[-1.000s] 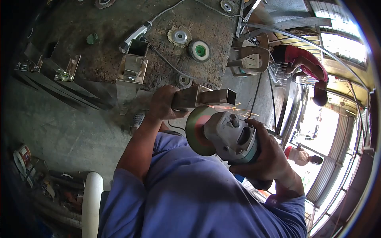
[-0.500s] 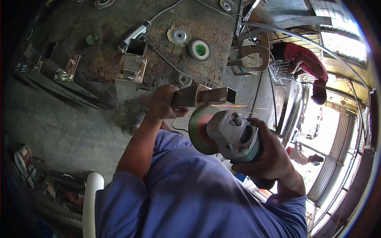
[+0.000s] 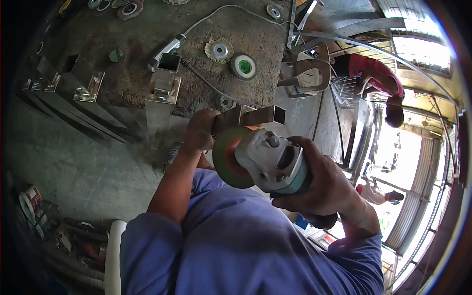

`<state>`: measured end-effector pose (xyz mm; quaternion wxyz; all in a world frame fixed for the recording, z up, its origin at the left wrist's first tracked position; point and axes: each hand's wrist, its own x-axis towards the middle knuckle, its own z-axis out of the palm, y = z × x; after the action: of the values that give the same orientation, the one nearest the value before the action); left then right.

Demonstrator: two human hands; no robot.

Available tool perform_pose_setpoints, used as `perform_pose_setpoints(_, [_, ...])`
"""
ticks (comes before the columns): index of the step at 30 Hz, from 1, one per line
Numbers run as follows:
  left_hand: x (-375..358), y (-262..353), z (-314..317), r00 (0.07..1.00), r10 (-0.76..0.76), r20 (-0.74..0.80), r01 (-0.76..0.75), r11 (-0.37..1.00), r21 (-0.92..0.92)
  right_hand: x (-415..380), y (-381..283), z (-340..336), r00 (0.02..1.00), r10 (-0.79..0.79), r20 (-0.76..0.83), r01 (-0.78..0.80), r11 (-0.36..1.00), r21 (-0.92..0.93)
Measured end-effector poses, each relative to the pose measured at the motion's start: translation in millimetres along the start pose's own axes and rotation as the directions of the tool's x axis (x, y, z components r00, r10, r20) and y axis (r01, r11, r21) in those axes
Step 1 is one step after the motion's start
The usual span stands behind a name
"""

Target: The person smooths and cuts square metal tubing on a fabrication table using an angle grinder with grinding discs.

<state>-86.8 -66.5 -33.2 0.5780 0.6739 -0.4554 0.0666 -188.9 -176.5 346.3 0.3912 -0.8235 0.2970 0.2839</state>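
Observation:
My right hand (image 3: 327, 189) is wrapped round the body of an angle grinder (image 3: 268, 160), held in front of my chest. Its round disc (image 3: 226, 162) looks blurred and meets the underside of a square metal tube piece (image 3: 263, 116), where a small orange glow shows. My left hand (image 3: 200, 127) grips that tube piece at its left end, with the fingers partly hidden behind the disc. The piece has a narrower tube sticking out of a wider block, its open end facing right.
A worn workbench (image 3: 147, 29) carries a wire wheel (image 3: 219, 50), a green-centred wheel (image 3: 244, 66) and a power strip (image 3: 167, 51) with a cable. Upright square metal posts (image 3: 161, 103) stand along its near edge. A chair (image 3: 314, 73) and a person in red (image 3: 376, 73) are at the right.
The grinder and my right hand have moved left along the tube piece. The streaks of sparks to the right are gone; only a small glow is left at the contact.

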Motion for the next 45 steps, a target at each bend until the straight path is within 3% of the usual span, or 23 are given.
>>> perform_pose_setpoints(2, [-10,-10,7,0.999,0.038,-0.026,-0.035,0.994,0.106,1,2,4,0.999,-0.032,-0.010,0.032,0.999,0.010])
perform_pose_setpoints(5, [7,8,-7,1.000,-0.019,-0.002,0.018,0.997,-0.073,-9,26,7,0.959,-0.278,-0.048,0.281,0.956,0.088])
perform_pose_setpoints(6, [7,11,-9,0.999,-0.037,0.023,0.039,0.997,-0.073,-17,36,11,0.954,-0.274,-0.119,0.297,0.911,0.285])
perform_pose_setpoints(8, [7,14,-12,0.995,-0.074,0.067,0.079,0.995,-0.068,-38,55,24,0.941,-0.235,-0.242,0.336,0.704,0.626])
perform_pose_setpoints(9, [15,25,-24,0.973,-0.122,0.197,0.135,0.989,-0.054,-45,61,33,0.903,-0.228,-0.363,0.427,0.556,0.713])
perform_pose_setpoints(10, [14,28,-25,0.963,-0.161,0.216,0.180,0.981,-0.070,-55,59,36,0.897,-0.205,-0.391,0.440,0.491,0.752])
perform_pose_setpoints(13, [4,35,-25,0.914,-0.290,0.283,0.327,0.940,-0.094,-82,81,46,0.825,-0.079,-0.560,0.510,0.529,0.678])
perform_pose_setpoints(16, [-2,59,-27,0.952,-0.258,0.162,0.243,0.964,0.110,-106,105,63,0.780,0.062,-0.623,0.484,0.572,0.662])
perform_pose_setpoints(19, [1,78,-35,0.933,-0.287,0.215,0.274,0.958,0.087,-119,117,81,0.761,0.119,-0.638,0.465,0.586,0.664])
perform_pose_setpoints(22, [36,73,-56,0.780,-0.250,0.573,0.375,0.920,-0.110,-131,118,100,0.743,0.178,-0.646,0.457,0.570,0.683])
perform_pose_setpoints(25, [48,47,-52,0.474,-0.232,0.849,0.420,0.907,0.013,-137,113,110,0.711,0.223,-0.667,0.457,0.574,0.679])
perform_pose_setpoints(28, [51,50,-49,0.494,-0.132,0.860,0.296,0.955,-0.023,-142,104,113,0.692,0.263,-0.672,0.446,0.577,0.684])
perform_pose_setpoints(31, [28,60,-50,0.778,-0.205,0.594,0.291,0.956,-0.051,-146,103,117,0.669,0.289,-0.685,0.454,0.571,0.684])
perform_pose_setpoints(33, [17,63,-44,0.864,-0.249,0.438,0.360,0.913,-0.191,-148,102,120,0.656,0.302,-0.692,0.456,0.572,0.682])
perform_pose_setpoints(35, [7,69,-36,0.881,-0.373,0.291,0.432,0.884,-0.175,-149,96,121,0.652,0.307,-0.693,0.450,0.579,0.680])
perform_pose_setpoints(37, [4,78,-31,0.844,-0.523,0.114,0.528,0.849,-0.011,-148,102,122,0.683,0.266,-0.680,0.429,0.608,0.669])
perform_pose_setpoints(40, [22,73,-42,0.930,-0.350,0.116,0.341,0.936,0.092,-141,100,120,0.743,0.194,-0.641,0.398,0.641,0.656])
perform_pose_setpoints(43, [48,72,-57,0.886,-0.319,0.336,0.408,0.881,-0.239,-132,97,116,0.797,0.125,-0.591,0.351,0.701,0.621])
perform_pose_setpoints(45, [46,54,-52,0.923,-0.120,0.367,0.150,0.987,-0.054,-126,88,109,0.843,0.108,-0.528,0.268,0.766,0.584])
